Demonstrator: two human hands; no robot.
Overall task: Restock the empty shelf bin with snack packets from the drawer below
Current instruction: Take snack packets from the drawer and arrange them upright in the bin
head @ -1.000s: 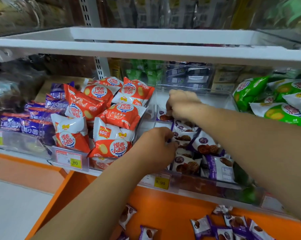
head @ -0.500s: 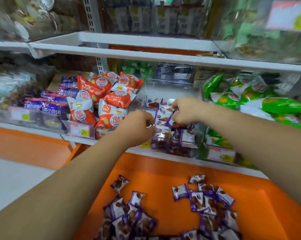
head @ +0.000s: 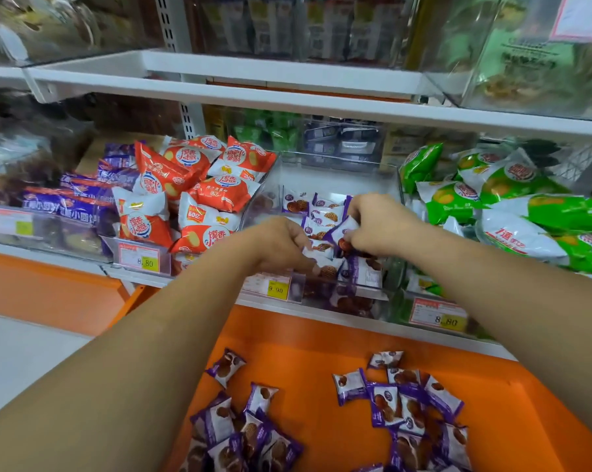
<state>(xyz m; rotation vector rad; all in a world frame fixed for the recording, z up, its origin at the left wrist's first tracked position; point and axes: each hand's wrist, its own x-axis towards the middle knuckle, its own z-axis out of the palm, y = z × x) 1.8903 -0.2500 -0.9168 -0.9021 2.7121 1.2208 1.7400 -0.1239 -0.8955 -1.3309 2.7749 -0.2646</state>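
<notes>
A clear plastic shelf bin point(head: 338, 172) in the middle of the shelf holds several small purple-and-white snack packets point(head: 325, 212). My right hand point(head: 378, 224) hovers over the bin and pinches one packet point(head: 342, 233). My left hand point(head: 277, 245) is at the bin's front left, fingers curled on a packet point(head: 316, 255) near the front edge. Below, the open orange drawer point(head: 308, 338) has several more of the same packets point(head: 400, 400) scattered in it.
Red-and-white snack bags point(head: 199, 192) fill the bin to the left, green bags point(head: 505, 206) the bin to the right. Price tags point(head: 275, 287) hang on the shelf front. A white upper shelf point(head: 287, 97) overhangs the bins.
The view has tilted down, showing more of the drawer. Both hands drew back toward the bin's front, and my right hand now pinches a packet there.
</notes>
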